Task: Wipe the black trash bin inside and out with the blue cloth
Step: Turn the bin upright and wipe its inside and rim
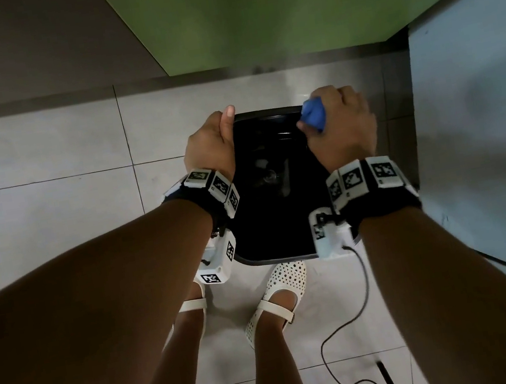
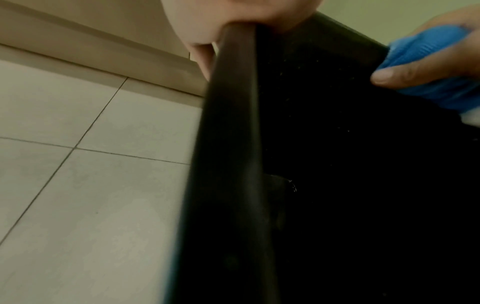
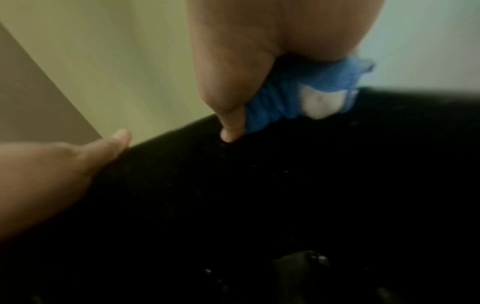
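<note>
The black trash bin (image 1: 265,116) stands open on the tiled floor right in front of my feet. My left hand (image 1: 210,145) grips its left rim (image 2: 233,102) at the far corner, thumb lying along the edge. My right hand (image 1: 339,125) holds the bunched blue cloth (image 1: 312,114) against the far right corner of the rim, thumb on the inner side. In the right wrist view the cloth (image 3: 298,94) sits pressed between palm and bin wall (image 3: 259,195). In the left wrist view the blue cloth (image 2: 428,55) shows across the dark opening. The bin's outside is mostly hidden.
A green wall (image 1: 296,0) and dark skirting run just behind the bin. A pale blue panel (image 1: 484,119) stands close on the right. White shoes (image 1: 279,298) and a loose cable (image 1: 364,307) lie on the tiles near me. Open tiled floor (image 1: 44,193) spreads to the left.
</note>
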